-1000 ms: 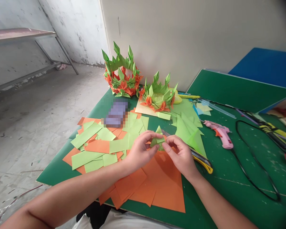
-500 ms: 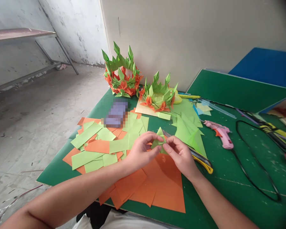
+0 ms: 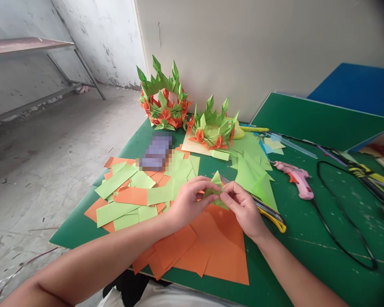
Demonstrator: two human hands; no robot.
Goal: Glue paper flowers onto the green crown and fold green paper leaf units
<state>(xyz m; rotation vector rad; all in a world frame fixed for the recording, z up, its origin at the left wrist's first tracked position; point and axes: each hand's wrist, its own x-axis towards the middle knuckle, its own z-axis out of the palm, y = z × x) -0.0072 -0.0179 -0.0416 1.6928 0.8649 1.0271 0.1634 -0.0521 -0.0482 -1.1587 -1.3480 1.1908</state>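
Between my two hands is a small folded piece of light green paper (image 3: 216, 179), its pointed tip facing up and away. My left hand (image 3: 193, 200) pinches it from the left, fingers curled over its edge. From the right, my right hand (image 3: 241, 205) grips it with thumb and forefinger, close to the left fingertips. Part of the paper is hidden behind the fingers. Beneath the hands lie orange paper sheets (image 3: 224, 247). A yellow utility knife (image 3: 272, 215) lies just right of my right hand, partly covered by it.
Cut green and orange paper pieces (image 3: 117, 213) spread to the left, beside a pixelated rectangle (image 3: 156, 151). Two folded-paper crowns (image 3: 166, 115) stand at the back. A pink glue gun (image 3: 296, 179) with a looping black cable (image 3: 326, 232) lies right on the green table (image 3: 342, 213).
The fingers have shifted slightly on the green paper, and it has turned a little, with its lower corner showing more below the fingertips. Everything else on the table stays put.
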